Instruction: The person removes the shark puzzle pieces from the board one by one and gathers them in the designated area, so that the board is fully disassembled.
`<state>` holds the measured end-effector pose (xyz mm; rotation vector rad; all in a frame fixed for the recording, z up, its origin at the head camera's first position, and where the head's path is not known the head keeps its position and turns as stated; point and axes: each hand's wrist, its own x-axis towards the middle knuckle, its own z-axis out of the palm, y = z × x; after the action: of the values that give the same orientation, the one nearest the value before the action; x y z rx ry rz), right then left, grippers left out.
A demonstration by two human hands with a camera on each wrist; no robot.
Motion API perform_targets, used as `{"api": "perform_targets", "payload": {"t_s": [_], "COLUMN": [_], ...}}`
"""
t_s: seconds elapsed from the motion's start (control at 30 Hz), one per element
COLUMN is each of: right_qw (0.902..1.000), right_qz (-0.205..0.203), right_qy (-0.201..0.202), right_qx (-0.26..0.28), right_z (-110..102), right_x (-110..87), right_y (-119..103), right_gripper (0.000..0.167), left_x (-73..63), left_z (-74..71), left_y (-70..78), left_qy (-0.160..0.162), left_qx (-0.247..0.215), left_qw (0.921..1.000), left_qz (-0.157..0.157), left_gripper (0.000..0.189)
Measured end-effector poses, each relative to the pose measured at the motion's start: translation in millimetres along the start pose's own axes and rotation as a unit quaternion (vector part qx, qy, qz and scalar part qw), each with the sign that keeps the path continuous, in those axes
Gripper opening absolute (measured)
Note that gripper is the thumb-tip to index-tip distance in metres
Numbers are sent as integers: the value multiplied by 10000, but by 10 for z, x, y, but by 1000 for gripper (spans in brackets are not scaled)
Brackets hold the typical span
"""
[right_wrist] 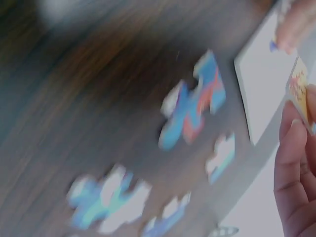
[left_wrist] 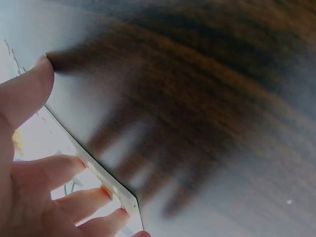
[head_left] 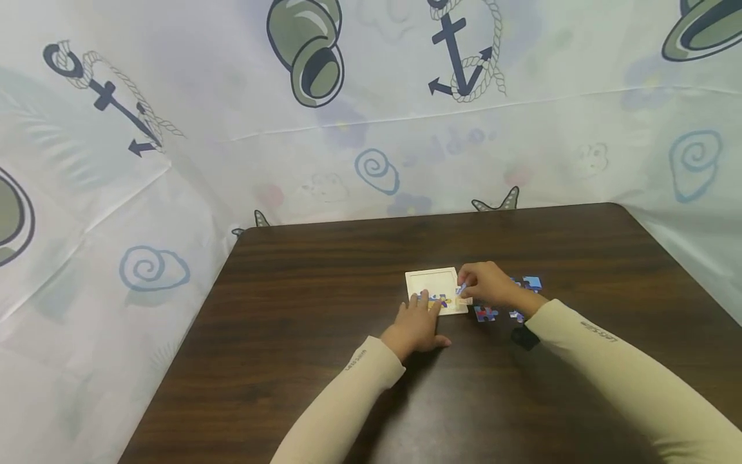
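A pale, square jigsaw tray point(head_left: 426, 278) lies on the table, with a few joined colourful pieces point(head_left: 443, 301) along its near part. My left hand point(head_left: 414, 324) rests on the tray's near left side, fingers spread and thumb out over the table. In the left wrist view its fingertips point(left_wrist: 101, 192) lie across the tray's rim. At the tray's right edge my right hand point(head_left: 485, 282) pinches a jigsaw piece point(right_wrist: 297, 86) between thumb and fingers. That piece shows yellow with red marks in the right wrist view, and fingers partly cover it.
Right of the tray lie several loose jigsaw pieces: a blue and red one point(head_left: 485, 314), a blue one point(head_left: 531, 283) and others partly behind the right wrist. A small black object point(head_left: 524, 337) shows below that wrist. Printed cloth point(head_left: 371, 129) hangs behind the dark wooden table point(head_left: 278, 335).
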<state>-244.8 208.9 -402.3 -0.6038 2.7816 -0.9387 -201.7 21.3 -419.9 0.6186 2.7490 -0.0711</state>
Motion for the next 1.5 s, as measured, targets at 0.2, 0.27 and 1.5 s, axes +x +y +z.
{"api": "perform_targets", "payload": {"t_s": [0.2,0.27,1.5], "right_qw": [9987,9973,9986], "right_qz": [346,453,293], "right_qy": [-312,-483,-362], "right_qx": [217,309,-266], "right_z": [-322,-376,-330], "right_x": [-409,-576,-1009], "right_y": [212,335,581], "right_gripper": [18,18,17], "left_x": [-15,-16,-17], "left_z": [-6,0,4], "left_y": [-22,-35,2], "left_qy": [-14,-23,44], "left_qx": [-103,-138,-565], "left_qw": [9999,9998,9984], "left_qz": [-113,-129,85], "left_gripper": [84,84,82]}}
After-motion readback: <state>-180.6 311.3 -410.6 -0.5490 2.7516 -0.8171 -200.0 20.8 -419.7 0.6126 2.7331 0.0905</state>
